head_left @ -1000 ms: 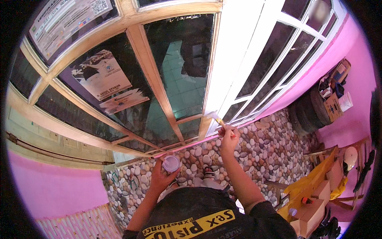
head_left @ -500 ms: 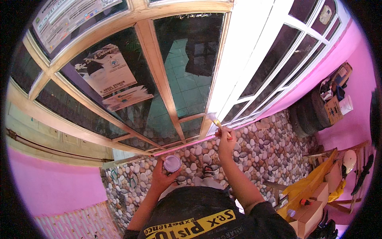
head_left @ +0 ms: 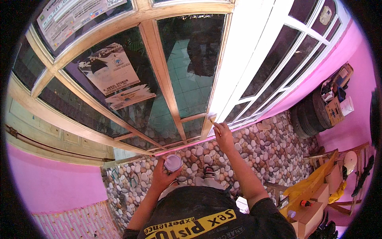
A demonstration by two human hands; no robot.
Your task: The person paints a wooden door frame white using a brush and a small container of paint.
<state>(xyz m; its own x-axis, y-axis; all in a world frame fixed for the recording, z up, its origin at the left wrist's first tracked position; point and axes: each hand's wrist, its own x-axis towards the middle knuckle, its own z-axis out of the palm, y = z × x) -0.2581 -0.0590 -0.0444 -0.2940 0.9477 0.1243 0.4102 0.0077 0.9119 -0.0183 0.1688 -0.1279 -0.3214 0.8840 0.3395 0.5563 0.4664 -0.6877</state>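
Before a tall window frame [head_left: 150, 55], a person in a black shirt holds a paintbrush [head_left: 213, 119] in the right hand [head_left: 224, 135], fingers closed in a pinch about the handle, while the left hand [head_left: 161, 175] curls part-way round a small round tub [head_left: 174, 163] with pale contents, its far fingers hidden from view. The brush lies at 11 o'clock from the right hand, its long axis running from 11 down to 5, with the bristles appearing to rest against the lower part of a white post [head_left: 234, 59]. That post leans across the view from 7 o'clock at its foot to 1 o'clock at its top, so brush and post cross at an angle rather than lie in line. A strip of bare wood [head_left: 206, 128] shows at 7 o'clock from the bristles and about 10 o'clock from the right hand, which is plainly the nearer of the two; from the left hand, the same strip sits between 1 and 2 o'clock. The tub, its mouth facing up, is near 8 o'clock from the right hand, well apart from the brush, above a pebble-patterned floor [head_left: 199, 153]. Whether the bristles carry a full load is too small to tell.
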